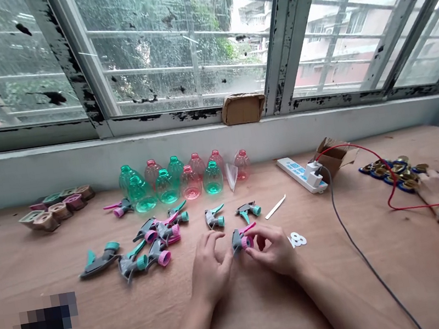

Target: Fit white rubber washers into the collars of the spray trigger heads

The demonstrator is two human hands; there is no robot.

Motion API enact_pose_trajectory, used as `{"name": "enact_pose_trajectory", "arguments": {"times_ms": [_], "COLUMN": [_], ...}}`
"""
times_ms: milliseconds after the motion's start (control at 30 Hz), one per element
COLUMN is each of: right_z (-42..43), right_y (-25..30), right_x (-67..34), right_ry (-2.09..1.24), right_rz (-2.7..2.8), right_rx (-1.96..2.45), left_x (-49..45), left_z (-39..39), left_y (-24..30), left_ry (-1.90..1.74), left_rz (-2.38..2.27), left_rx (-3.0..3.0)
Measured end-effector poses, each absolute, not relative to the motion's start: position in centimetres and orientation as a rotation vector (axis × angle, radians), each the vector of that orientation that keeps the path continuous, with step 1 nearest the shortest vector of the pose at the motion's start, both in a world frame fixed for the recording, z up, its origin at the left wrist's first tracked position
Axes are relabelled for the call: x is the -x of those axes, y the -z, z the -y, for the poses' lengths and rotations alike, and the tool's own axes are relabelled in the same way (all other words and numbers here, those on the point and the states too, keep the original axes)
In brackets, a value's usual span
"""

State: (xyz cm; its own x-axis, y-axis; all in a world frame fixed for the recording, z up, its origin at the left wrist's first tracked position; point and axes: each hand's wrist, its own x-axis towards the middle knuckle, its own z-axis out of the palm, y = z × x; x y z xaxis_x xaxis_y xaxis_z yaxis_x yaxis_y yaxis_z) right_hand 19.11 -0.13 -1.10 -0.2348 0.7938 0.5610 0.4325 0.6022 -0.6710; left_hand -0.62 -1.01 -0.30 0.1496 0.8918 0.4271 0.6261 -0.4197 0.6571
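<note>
1. The right hand (275, 250) pinches a grey-and-pink trigger head (236, 240) by its collar, at the middle of the desk (251, 315); the left hand (209, 269) curves in on the other side (whether its fingers grip, I cannot tell).
2. White rings (298, 239) lie just beside the right hand, which partly hides them.
3. A grey cable (352, 238) runs between that hand and a co-worker's hand (435, 188), up to a power strip (298, 173).
4. Loose trigger heads (164, 258) cluster to the left; two more lie between the hands and the bottles.
5. Ten see-through, open-necked bottles (167, 190), five green and five pink, stand upright near the wall, a clear plastic cone (230, 173) among them.
6. Behind the power strip sits a cardboard box (329, 161), contents hidden.
</note>
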Motion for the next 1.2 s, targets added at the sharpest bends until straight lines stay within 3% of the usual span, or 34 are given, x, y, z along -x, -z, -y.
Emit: {"name": "enact_pose_trajectory", "arguments": {"times_ms": [233, 433, 967, 1200], "right_z": [-2.4, -4.4, -3.2, -2.8], "right_y": [0.3, 1.0, 0.0, -0.7], "right_x": [-21.2, -21.9, -22.8, -25.7], "right_ry": [-0.205, -0.063, -0.080, -0.358], "right_rz": [1.468, 1.589, 1.654, 1.907], "right_rx": [1.252, 1.546, 1.747, 1.997], "left_x": [0.1, -0.5, -0.3, -0.4], "left_z": [0.2, -0.2, -0.3, -0.1], "left_y": [0.9, 1.1, 1.1, 0.7], "left_ry": [-1.056, -0.762, -0.756, -0.801], "left_rz": [-1.755, -1.857, -1.871, -1.953], "left_rx": [-2.212, -2.333, -2.351, -2.309]}}
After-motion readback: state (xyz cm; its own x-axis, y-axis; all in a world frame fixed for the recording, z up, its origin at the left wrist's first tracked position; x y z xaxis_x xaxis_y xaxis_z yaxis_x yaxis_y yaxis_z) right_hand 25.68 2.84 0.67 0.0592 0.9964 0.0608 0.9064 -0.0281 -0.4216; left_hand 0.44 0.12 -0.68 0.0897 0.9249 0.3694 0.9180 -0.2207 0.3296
